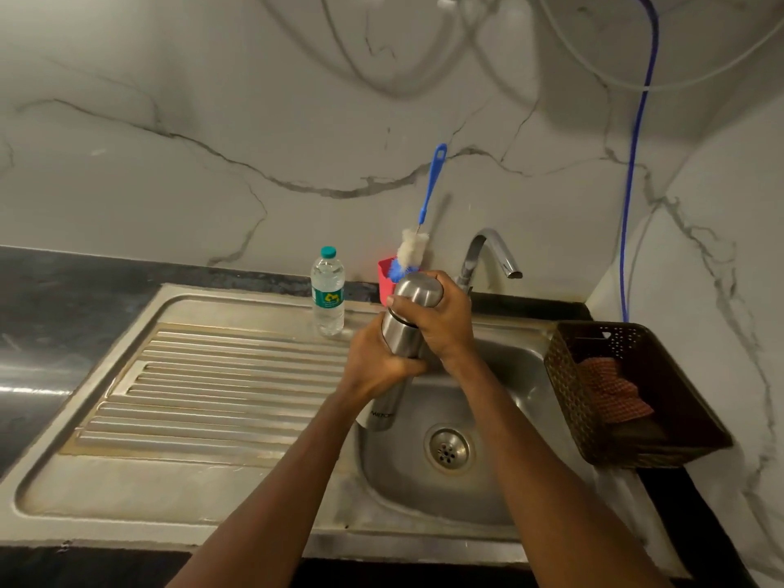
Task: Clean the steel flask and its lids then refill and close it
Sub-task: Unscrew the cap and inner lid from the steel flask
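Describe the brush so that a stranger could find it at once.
Find the tap behind the sink. Just left of it, by the wall, a red cup holds the brush, handle up. Its long blue handle and white bristles set it apart from the clear bottle further left.

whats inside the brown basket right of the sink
A crumpled red checked cloth lies inside the brown perforated plastic basket. Anything under the cloth or behind the basket's near wall is covered.
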